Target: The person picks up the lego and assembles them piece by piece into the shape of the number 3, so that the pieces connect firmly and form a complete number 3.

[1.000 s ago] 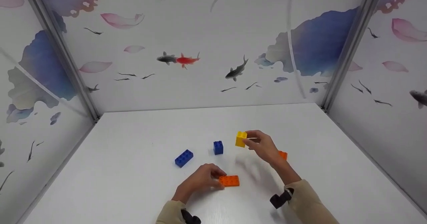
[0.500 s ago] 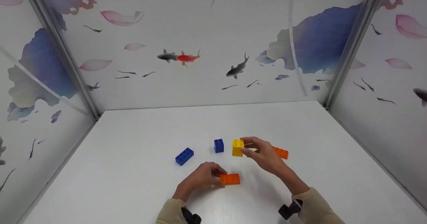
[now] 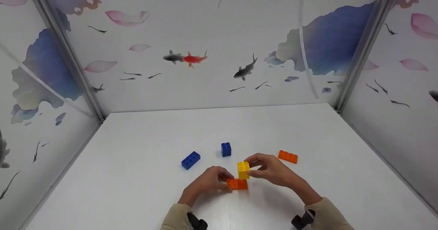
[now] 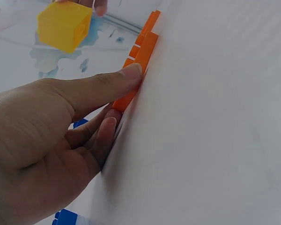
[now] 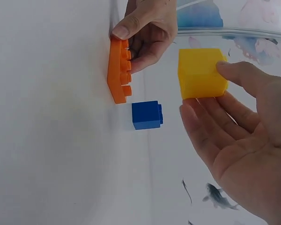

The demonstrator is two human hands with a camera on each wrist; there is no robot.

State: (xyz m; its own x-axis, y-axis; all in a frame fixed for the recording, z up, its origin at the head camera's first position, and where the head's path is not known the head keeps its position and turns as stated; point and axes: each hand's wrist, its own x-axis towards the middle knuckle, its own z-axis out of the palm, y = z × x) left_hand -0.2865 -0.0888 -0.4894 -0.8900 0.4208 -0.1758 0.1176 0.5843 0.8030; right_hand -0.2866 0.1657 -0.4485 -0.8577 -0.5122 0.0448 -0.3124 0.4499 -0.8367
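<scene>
My left hand point(image 3: 209, 181) pinches the left end of a flat orange toy brick point(image 3: 238, 184), thumb on its near side, with the brick low at the table top and its studs up. A yellow square toy brick point(image 3: 243, 170) is held between the thumb and fingers of my right hand point(image 3: 272, 170). In the head view the yellow brick overlaps the far edge of the orange one. From the right wrist view, a gap shows between the yellow brick point(image 5: 202, 73) and the studs of the orange brick point(image 5: 116, 70).
Beyond the hands stands a small blue brick point(image 3: 226, 149). A longer blue brick point(image 3: 191, 160) lies to its left. Another flat orange brick point(image 3: 288, 156) lies past the right hand. Patterned panels point(image 3: 205, 86) enclose the white table point(image 3: 143, 134) at the back and sides.
My right hand has brought the yellow brick toward me and down to the orange brick, uncovering the second orange brick on the right. The left hand keeps its hold in place.
</scene>
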